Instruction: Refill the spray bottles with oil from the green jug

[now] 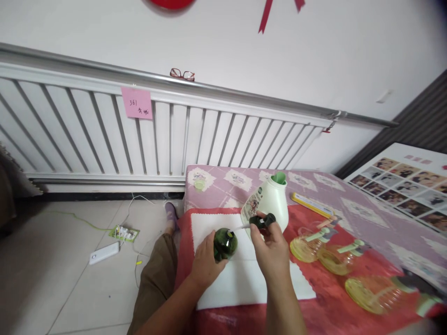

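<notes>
My left hand (204,260) is wrapped round a rounded dark green bottle (222,247), steadying it over the white cloth. In my right hand (271,249) is a dark green spray head (264,222), gripped between the fingers. Its thin white tube (240,228) points left, the tip at or just above the bottle's mouth; whether it is inside, I cannot tell. Just behind my right hand stands a large pale green jug (274,197) with a green spout in its top. Beneath lies the white cloth (251,291) on a red cover (223,321).
Several yellow see-through spray bottles (337,260) lie at the right. A long yellow box (312,205) sits behind them, near a photo board (405,186). A radiator (209,132) runs along the wall. On the floor are a power strip (124,232) and a white power bank (104,253).
</notes>
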A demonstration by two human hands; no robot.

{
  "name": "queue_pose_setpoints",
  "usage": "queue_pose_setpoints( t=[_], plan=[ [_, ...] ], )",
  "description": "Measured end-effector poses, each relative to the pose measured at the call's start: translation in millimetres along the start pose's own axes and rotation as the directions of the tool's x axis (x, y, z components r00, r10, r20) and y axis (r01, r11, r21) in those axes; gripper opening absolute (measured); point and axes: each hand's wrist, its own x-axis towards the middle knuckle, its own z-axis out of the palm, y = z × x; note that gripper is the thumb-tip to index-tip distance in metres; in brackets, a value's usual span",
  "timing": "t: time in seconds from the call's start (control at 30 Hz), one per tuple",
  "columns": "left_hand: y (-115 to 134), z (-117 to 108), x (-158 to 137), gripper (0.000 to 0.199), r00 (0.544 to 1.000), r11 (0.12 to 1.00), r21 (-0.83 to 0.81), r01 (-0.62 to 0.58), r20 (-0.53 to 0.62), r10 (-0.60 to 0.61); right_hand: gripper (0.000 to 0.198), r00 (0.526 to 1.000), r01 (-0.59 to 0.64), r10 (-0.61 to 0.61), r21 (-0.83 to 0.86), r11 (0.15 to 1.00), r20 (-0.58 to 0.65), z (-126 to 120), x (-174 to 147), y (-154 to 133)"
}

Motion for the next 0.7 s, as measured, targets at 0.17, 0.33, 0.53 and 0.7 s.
queue_pose_setpoints(
  t=[0.17,0.33,0.53,0.7],
  plan=[
    [2.2,-2.6,-0.2,0.090,1.000,1.000,-0.002,0.017,0.019,-0.016,0.037,0.996,0.000,0.007,-0.075,0.997,0.093,1.5,3.8,-1.4],
    [3.3,-3.4,0.3,0.088,1.000,1.000,0.001,0.009,0.023,-0.009,0.042,0.945,-0.052,0.082,-0.102,0.993,0.317,17.0,2.5,11.6],
    [2.3,-2.8,-0.8,0.090,1.000,1.000,-0.005,0.000,0.014,0.000,0.039,0.891,-0.103,0.133,-0.093,0.990,0.435,24.1,-4.4,38.7],
    [2.0,-3.4,-1.1,0.090,1.000,1.000,-0.022,0.006,0.016,-0.006,0.039,0.871,-0.111,0.131,-0.070,0.991,0.474,22.3,-6.5,49.3]
  ],
)
